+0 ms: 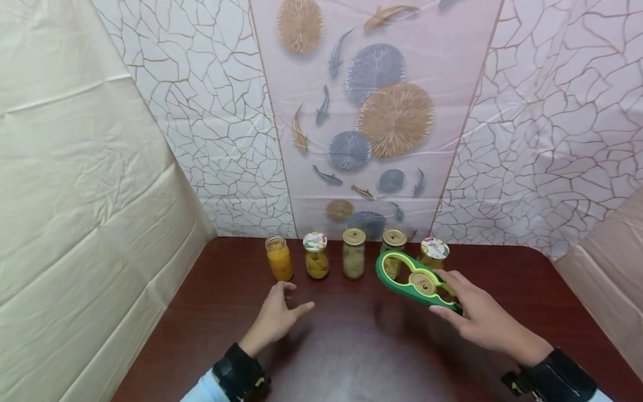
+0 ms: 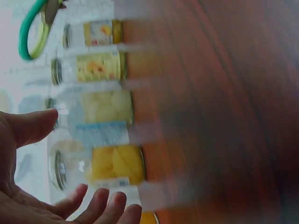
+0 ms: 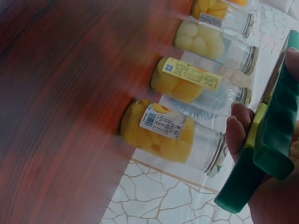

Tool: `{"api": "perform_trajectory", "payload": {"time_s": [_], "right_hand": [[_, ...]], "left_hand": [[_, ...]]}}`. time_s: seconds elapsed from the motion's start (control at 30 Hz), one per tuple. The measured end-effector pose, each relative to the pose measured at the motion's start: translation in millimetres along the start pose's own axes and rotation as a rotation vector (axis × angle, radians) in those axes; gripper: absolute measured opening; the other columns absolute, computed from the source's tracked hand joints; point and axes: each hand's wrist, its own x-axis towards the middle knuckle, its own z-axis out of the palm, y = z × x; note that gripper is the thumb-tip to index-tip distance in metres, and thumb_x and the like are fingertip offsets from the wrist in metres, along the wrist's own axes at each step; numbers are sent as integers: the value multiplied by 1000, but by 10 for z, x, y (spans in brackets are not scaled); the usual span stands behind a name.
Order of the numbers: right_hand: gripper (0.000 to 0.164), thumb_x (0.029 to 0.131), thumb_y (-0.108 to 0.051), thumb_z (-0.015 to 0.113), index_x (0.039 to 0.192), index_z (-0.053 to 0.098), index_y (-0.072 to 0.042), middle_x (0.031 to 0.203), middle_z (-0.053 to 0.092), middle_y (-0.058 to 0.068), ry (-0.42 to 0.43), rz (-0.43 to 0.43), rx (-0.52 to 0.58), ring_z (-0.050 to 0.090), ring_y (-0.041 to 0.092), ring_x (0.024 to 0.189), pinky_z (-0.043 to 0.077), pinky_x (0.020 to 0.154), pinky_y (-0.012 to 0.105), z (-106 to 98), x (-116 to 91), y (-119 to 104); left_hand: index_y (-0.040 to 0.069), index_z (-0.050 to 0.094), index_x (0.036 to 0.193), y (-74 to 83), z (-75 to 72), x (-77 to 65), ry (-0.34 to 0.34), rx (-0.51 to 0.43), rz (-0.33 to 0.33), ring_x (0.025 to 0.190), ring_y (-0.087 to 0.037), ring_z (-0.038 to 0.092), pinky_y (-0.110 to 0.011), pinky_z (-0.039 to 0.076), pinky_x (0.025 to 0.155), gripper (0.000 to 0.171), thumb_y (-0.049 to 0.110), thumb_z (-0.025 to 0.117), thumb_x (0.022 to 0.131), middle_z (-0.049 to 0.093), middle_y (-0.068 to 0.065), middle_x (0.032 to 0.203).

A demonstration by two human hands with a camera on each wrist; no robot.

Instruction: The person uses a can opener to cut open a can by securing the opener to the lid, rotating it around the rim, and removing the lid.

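Observation:
My right hand (image 1: pixel 484 312) grips a green and yellow jar opener (image 1: pixel 397 286) by its narrow end, in front of the two right-hand jars. A gold jar lid (image 1: pixel 422 283) sits in the opener's middle ring. My left hand (image 1: pixel 275 317) is held with fingers and thumb apart, nothing between them, just in front of the leftmost jar (image 1: pixel 279 259). That jar holds orange fruit and shows no lid. Beside it stand a jar with a white patterned lid (image 1: pixel 316 262) and a gold-lidded jar (image 1: pixel 354 259) of pale fruit.
Farther right stand another gold-lidded jar (image 1: pixel 394 239) and a white-lidded jar (image 1: pixel 434 250), both partly behind the opener. The row stands along the back of the dark red table (image 1: pixel 351 340), against a patterned cloth (image 1: pixel 397 120). A cream cloth (image 1: pixel 100 184) hangs at the left.

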Motion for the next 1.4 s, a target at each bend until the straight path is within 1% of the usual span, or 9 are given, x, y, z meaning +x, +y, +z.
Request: {"api": "perform_trajectory", "payload": {"time_s": [0.3,0.53,0.7,0.8,0.9,1.03,1.17,1.27,1.4], "right_hand": [[67,96,-32,74,151,42,-9,125,54,-1,49,-63,-35,54,13,96,49,73,33,-37,1,-23],[68,95,-29,75,151,42,-10,128,54,-1,64,-78,-37,55,12,100,52,76,38,-50,28,-67],[70,95,-29,75,153,39,-13,135,53,-1,69,-130,-8,56,14,111,54,84,44,-13,114,-149],[72,94,-29,76,154,38,-14,137,53,-3,81,-178,2,54,11,115,53,88,43,9,168,-247],[75,93,-29,77,155,37,-18,133,53,-6,78,-213,19,54,8,110,53,86,41,25,203,-371],[75,96,-32,74,158,33,-22,135,51,-7,30,-248,68,54,7,109,54,84,38,47,234,-529],[74,97,-36,70,158,31,-19,139,50,-6,-5,-292,93,55,9,115,55,87,40,72,249,-643],[74,98,-36,70,158,31,-18,139,50,-7,-7,-310,93,55,9,115,54,88,39,73,245,-679],[77,97,-36,71,159,29,-19,140,49,-7,-5,-311,83,55,7,113,55,87,38,66,233,-673]], "left_hand": [[6,55,132,157,124,-65,-121,-64,79,117,-38,61,-54,53,95,67,49,80,86,54,-19,133],[10,59,129,271,222,-107,-217,-157,143,119,-37,62,-52,54,95,49,39,76,93,58,-17,134],[11,63,131,422,315,-107,-282,-243,211,117,-26,64,-48,55,95,38,36,65,101,66,-12,129],[11,65,130,542,376,-87,-338,-334,254,115,-22,65,-49,54,97,34,34,58,106,71,-11,125],[9,65,131,663,445,-54,-416,-446,294,116,-27,65,-54,52,100,37,34,50,109,70,-15,126],[5,58,139,826,520,-51,-555,-661,245,112,-27,66,-55,50,103,56,48,45,107,64,-16,134],[4,47,149,968,561,-107,-719,-899,195,118,-20,63,-51,47,107,76,62,43,102,56,-15,145],[3,42,153,1043,583,-139,-830,-1020,205,126,-20,59,-48,47,108,74,58,43,104,52,-16,150],[1,41,152,1072,607,-155,-885,-1085,198,121,-18,62,-39,49,102,69,52,43,106,60,-9,140]]}}
